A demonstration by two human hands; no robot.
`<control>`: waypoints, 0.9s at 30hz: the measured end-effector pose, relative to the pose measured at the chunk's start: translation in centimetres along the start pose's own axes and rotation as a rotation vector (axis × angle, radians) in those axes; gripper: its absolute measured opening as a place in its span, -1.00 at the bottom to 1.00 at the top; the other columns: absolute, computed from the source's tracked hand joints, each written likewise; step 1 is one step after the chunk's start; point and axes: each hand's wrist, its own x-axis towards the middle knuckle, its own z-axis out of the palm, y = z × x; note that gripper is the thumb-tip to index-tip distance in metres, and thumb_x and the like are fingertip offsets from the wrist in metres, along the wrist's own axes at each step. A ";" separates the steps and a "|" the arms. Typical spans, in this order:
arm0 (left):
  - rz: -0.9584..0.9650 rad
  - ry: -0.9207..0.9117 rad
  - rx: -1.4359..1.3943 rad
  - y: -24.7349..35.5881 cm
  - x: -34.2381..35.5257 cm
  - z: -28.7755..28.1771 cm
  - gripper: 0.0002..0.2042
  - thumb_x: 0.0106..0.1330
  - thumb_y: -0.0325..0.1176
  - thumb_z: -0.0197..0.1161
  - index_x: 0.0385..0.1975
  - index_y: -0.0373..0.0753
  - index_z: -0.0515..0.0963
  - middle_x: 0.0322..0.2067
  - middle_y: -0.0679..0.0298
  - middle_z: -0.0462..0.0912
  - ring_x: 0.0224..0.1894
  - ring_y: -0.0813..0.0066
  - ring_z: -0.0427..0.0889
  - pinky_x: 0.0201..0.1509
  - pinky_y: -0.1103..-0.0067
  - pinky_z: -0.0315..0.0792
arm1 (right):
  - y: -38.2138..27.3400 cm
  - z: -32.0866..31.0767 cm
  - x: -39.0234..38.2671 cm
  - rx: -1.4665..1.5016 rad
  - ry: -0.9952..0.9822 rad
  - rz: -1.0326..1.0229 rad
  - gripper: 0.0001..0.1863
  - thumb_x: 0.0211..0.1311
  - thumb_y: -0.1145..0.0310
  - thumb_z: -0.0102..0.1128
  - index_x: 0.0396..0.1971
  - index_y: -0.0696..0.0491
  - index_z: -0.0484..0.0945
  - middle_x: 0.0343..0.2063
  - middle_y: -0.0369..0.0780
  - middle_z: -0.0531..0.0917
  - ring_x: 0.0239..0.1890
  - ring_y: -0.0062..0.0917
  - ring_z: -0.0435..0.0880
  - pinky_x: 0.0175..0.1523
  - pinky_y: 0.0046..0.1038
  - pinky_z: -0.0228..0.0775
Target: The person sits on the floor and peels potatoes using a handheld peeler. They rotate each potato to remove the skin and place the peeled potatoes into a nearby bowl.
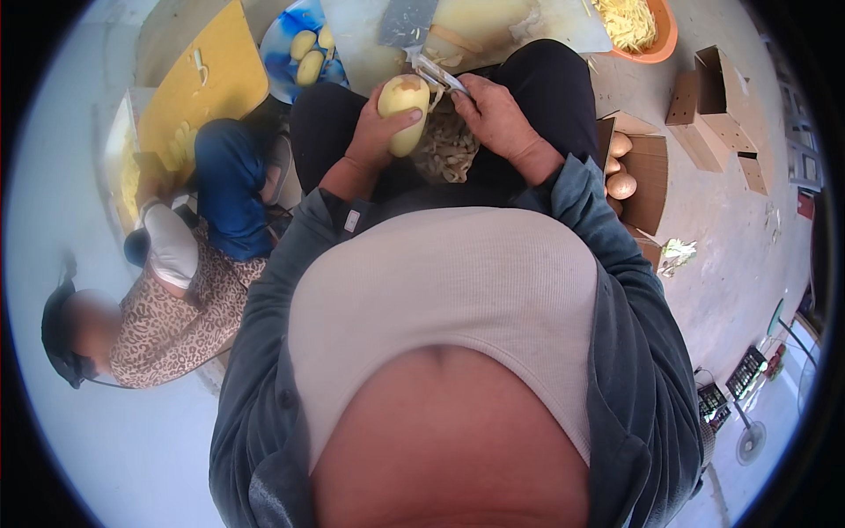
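Because the peeled surface of the potato (403,114) is likely to be slick, the principal hazard noted is a slip. The potato is held upright above the lap, left of the heap of peelings (447,150) between the thighs. The left hand (374,132) is wrapped around its lower part, thumb across the front. The right hand (495,113) is closed around the handle of the peeler (438,72), whose head lies close to the potato's top; blade contact cannot be confirmed. Should the peeler skid off the brown skin patch near the top, the left fingers and thumb would be exposed. A loosened grip could drop the potato into the peelings and soil it.

Containers: the blue basin (275,55), left of the pale worktop (563,26), holds several peeled potatoes (309,68). The orange bowl (666,40), on the right, is heaped with pale yellow shreds (629,22). The cardboard box (650,172) beside the right thigh contains unpeeled potatoes (621,186). Whether any container sits beneath the peelings cannot be determined.
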 end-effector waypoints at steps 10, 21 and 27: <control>-0.138 -0.275 0.022 1.3 -0.7 0.7 -0.37 0.04 -0.31 0.31 0.15 -0.31 0.28 -0.05 0.13 0.53 -0.07 0.38 0.55 -0.05 0.52 0.50 | 0.0 0.3 0.2 0.001 0.004 0.008 -0.79 0.20 0.33 0.02 -0.33 0.19 0.43 -0.33 0.05 0.57 -0.24 -0.01 0.54 -0.13 -0.14 0.40; -0.145 -0.250 0.000 0.9 -0.8 0.8 -0.41 -0.01 -0.39 0.36 0.09 -0.32 0.35 -0.10 0.23 0.51 -0.07 0.48 0.50 0.05 0.56 0.40 | 0.4 0.8 0.1 0.002 -0.040 -0.024 -0.77 0.23 0.38 0.03 -0.20 0.20 0.45 -0.34 0.05 0.56 -0.26 -0.02 0.53 -0.14 -0.21 0.39; -0.134 -0.243 0.017 0.9 -0.8 0.6 -0.41 -0.02 -0.39 0.37 0.08 -0.33 0.36 -0.09 0.23 0.51 -0.07 0.48 0.50 0.05 0.56 0.40 | 0.8 1.1 0.1 -0.035 -0.034 -0.022 -0.78 0.23 0.38 0.02 -0.21 0.20 0.44 -0.33 0.05 0.56 -0.24 -0.01 0.53 -0.13 -0.20 0.39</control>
